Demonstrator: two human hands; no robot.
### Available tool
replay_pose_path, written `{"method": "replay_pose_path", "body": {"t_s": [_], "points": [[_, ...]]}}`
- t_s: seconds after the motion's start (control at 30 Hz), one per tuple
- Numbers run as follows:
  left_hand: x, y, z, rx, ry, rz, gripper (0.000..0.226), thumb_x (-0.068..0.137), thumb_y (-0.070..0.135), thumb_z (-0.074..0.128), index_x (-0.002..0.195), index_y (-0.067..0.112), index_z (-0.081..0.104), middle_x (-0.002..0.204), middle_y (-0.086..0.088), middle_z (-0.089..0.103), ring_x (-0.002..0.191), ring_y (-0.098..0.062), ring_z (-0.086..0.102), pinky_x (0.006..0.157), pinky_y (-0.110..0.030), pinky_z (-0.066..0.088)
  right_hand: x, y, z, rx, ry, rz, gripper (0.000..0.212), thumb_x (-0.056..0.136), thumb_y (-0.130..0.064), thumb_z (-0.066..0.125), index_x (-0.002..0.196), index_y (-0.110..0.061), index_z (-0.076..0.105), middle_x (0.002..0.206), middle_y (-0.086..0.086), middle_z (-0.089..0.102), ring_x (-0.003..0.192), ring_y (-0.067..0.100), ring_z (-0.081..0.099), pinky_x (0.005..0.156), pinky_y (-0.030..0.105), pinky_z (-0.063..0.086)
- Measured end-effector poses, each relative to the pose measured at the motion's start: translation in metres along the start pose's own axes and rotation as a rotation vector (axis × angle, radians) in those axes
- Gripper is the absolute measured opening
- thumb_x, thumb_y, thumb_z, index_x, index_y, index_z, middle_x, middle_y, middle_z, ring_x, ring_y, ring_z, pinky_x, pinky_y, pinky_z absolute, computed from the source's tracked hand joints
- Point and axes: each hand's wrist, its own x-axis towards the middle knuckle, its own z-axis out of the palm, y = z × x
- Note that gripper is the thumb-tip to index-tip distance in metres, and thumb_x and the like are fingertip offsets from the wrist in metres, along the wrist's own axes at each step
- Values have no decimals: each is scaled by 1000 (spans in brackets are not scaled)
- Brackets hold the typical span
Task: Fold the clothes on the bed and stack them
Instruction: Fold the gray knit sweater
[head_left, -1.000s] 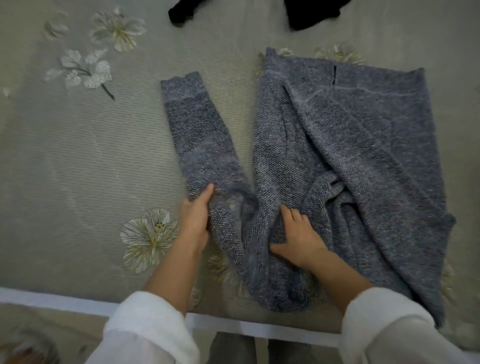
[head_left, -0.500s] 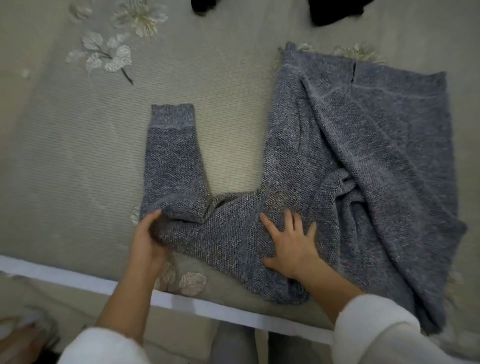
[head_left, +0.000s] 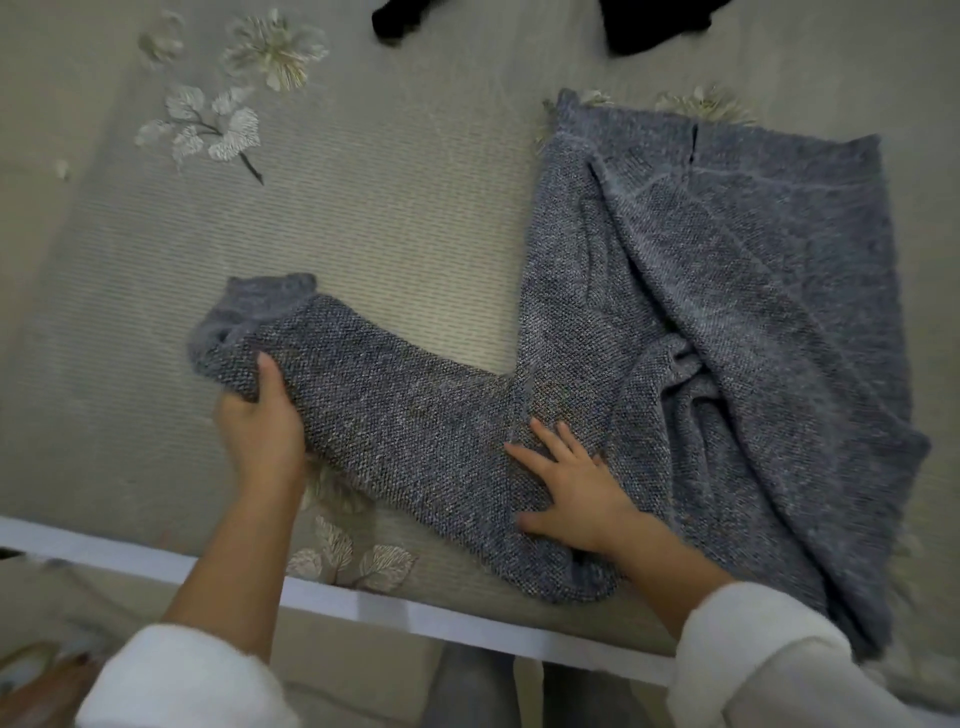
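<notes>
A grey-blue knitted sweater (head_left: 727, 312) lies on the bed, its body at the right, partly folded and creased. One sleeve (head_left: 374, 405) stretches out to the left along the bed's near edge, its cuff end doubled over. My left hand (head_left: 260, 426) grips that sleeve near the cuff, thumb on top of the knit. Where the sleeve joins the body, my right hand (head_left: 571, 483) presses flat on the sweater with fingers spread.
The bed cover (head_left: 363, 218) is beige with embroidered white flowers (head_left: 208, 124). Two dark garments (head_left: 654, 26) lie at the far edge. The bed's white front edge (head_left: 363, 603) runs just below my arms, and the floor lies beneath it.
My left hand has pulled the sleeve down and out to the left, so it now lies nearly sideways instead of pointing away. My right hand flattened and stayed at the sleeve's base.
</notes>
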Motion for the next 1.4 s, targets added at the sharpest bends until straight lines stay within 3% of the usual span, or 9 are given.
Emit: {"method": "replay_pose_path", "body": {"t_s": [0.2,0.43,0.57,0.7,0.87,1.0,1.17,1.27,1.4], "points": [[-61,35,45,234,-207,393,41,97,36,45,117,2,58,113,-11,62,105,-26,59,94,-41,47,-22,18,-15,822,414,214,43,94,-33,58,134,-22,48,133,-1,53,120,15,52,99,31,44],[-171,30,123,515,-798,1089,39,92,21,53,125,1,55,138,-21,44,133,-36,31,114,-35,19,-46,75,-49,1626,673,373,15,97,-20,50,100,-10,62,93,10,69,78,20,69,68,26,55],[-204,-15,144,1046,-1276,884,75,93,34,52,152,28,7,159,-6,-15,143,-28,-23,116,-46,-8,-59,114,-63,1676,747,460,17,94,-18,46,86,-16,61,83,3,64,67,13,61,59,25,47],[-195,-55,124,1227,-1151,726,94,89,33,57,149,35,-16,151,-1,-38,136,-25,-38,113,-46,-15,-59,145,-63,1493,633,547,12,79,-15,56,91,-14,54,102,9,58,96,26,56,81,43,48],[-178,-78,92,1360,-941,637,109,83,37,62,140,41,-32,141,-4,-50,133,-29,-42,113,-54,-10,-45,140,-81,1505,658,592,107,58,-54,81,145,-18,33,147,4,41,130,30,45,106,53,38],[-171,-91,88,1357,-839,588,93,92,39,51,139,44,-29,144,1,-45,134,-24,-39,115,-57,-4,-39,134,-129,1969,550,387,53,76,-41,73,121,-16,62,118,12,67,106,32,65,95,52,49],[-185,-97,92,1174,-739,713,67,92,47,27,148,43,-10,159,4,-14,146,-22,-17,116,-50,1,-43,150,-194,1792,853,113,15,90,-11,61,104,-16,62,105,9,71,95,24,70,82,41,58],[-200,-97,106,1144,-808,735,64,91,52,19,149,42,-6,159,5,-15,145,-19,-20,116,-43,-5,-40,181,-194,1480,1035,294,10,92,-16,61,102,-15,62,98,-4,67,89,15,66,86,32,54],[-209,-97,124,1234,-986,659,75,78,73,5,146,47,-12,150,8,-37,134,-13,-42,113,-46,-18,-29,231,-151,1278,797,650,40,88,-22,63,122,-6,51,80,4,57,62,17,53,54,29,49]]}}
